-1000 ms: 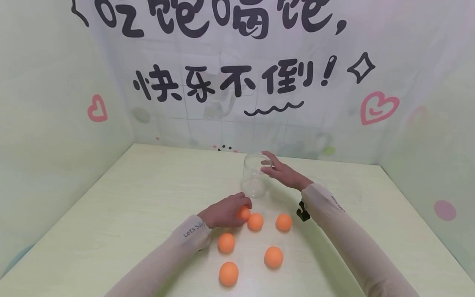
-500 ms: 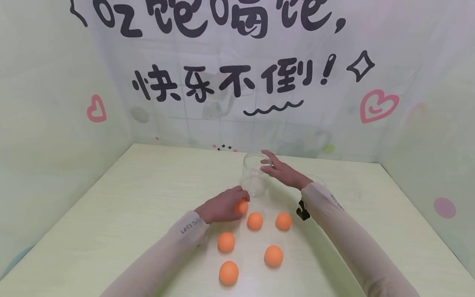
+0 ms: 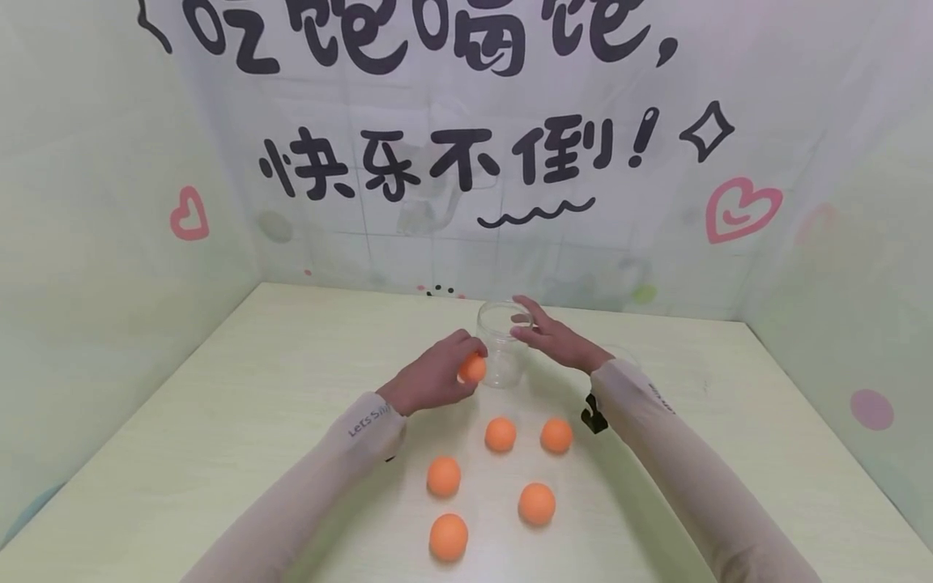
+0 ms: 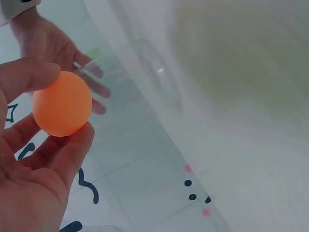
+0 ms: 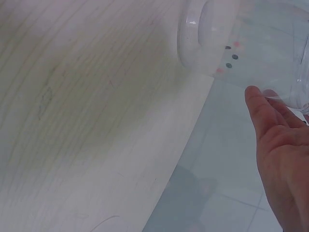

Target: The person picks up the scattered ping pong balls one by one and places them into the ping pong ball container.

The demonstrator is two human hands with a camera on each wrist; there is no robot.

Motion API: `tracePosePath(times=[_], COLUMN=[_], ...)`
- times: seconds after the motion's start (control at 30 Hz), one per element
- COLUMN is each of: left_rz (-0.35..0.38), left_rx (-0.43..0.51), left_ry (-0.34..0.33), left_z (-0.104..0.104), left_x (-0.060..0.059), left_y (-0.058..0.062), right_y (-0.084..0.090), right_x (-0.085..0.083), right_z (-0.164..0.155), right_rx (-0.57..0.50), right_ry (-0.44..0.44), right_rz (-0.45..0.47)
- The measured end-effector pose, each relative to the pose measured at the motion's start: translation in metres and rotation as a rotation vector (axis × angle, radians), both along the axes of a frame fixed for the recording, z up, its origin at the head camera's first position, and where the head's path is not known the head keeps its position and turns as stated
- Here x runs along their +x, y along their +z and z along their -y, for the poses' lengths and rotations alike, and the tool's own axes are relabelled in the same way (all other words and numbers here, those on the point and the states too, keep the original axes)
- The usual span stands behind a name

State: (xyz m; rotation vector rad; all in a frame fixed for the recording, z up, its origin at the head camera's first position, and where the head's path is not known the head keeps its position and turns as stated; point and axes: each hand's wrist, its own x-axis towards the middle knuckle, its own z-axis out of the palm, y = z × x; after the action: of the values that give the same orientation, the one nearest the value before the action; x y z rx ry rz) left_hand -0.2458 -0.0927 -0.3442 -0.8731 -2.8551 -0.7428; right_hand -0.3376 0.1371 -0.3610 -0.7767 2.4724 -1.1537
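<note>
My left hand (image 3: 436, 376) pinches an orange ping-pong ball (image 3: 472, 369) between thumb and fingertips, off the table and close to the jar's left side. In the left wrist view the ball (image 4: 63, 104) sits at the fingertips, with the other hand beyond it. A clear, wide-mouthed jar (image 3: 501, 366) stands upright toward the back of the table. My right hand (image 3: 557, 338) rests against the jar's right side near the rim, its fingers fairly straight and spread. The right wrist view shows the fingertips at the clear jar (image 5: 263, 48) near its mouth.
Several more orange balls lie in front of the jar, among them a near ball (image 3: 448, 537) and a right ball (image 3: 557, 436). Behind my right wrist shows a faint clear curved edge (image 3: 619, 353). Printed fabric walls (image 3: 350, 251) enclose the pale table (image 3: 306, 364).
My left hand has lifted the ball from the table and carried it up and away, toward the jar's side. The right hand and the jar have hardly moved.
</note>
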Motion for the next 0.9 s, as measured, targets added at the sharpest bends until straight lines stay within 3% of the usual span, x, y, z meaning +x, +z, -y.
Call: tracePosePath(times=[0.27,0.57,0.73,0.9], left_rz=[-0.118,-0.119,-0.071,-0.077], left_rx=[0.065,0.049,0.055,0.038], left_ry=[-0.011,0.011,0.028,0.036], left_z=[0.002,-0.003,-0.007,-0.01], left_x=[-0.012,-0.03,-0.039,-0.049], left_y=[0.018,0.04,0.047,0.053], right_y=[0.0,-0.001,0.0,0.001], right_x=[0.001,0.003,0.003,0.002], right_z=[-0.002,0.0,-0.001,0.0], right_rx=[-0.018,-0.014,-0.021,-0.006], right_ry=[0.017,0.011,0.018,0.012], right_rz=[-0.002,0.024,0.029,0.006])
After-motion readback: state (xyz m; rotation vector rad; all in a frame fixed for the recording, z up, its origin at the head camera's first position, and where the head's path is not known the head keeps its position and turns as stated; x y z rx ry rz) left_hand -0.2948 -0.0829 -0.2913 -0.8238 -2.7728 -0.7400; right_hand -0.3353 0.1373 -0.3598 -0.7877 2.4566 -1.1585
